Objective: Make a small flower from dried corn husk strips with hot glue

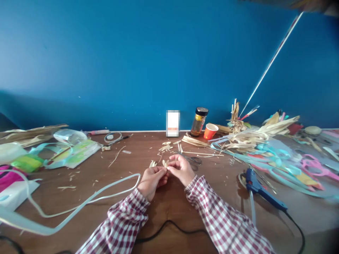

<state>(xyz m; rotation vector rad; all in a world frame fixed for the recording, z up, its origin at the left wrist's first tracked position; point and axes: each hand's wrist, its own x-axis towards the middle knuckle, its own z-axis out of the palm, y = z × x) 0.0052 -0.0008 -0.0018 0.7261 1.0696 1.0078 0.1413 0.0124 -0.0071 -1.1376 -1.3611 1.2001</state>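
Observation:
My left hand [152, 179] and my right hand [182, 168] meet at the middle of the brown table [169, 208]. Both are closed in a pinch on a small pale piece of dried husk [165, 163] held between them. More pale husk petals [152, 163] stick up just left of my fingers. Both sleeves are red-and-white check. A pair of scissors [194, 160] lies just beyond my right hand.
A blue glue gun [258, 188] with a black cord lies at right. An orange paper cup [210, 131], a dark-lidded jar [199, 122], dried husk strips [246, 138] and coloured ribbons [280, 158] fill the back right. White tubing [87, 201] and bags [74, 150] lie left.

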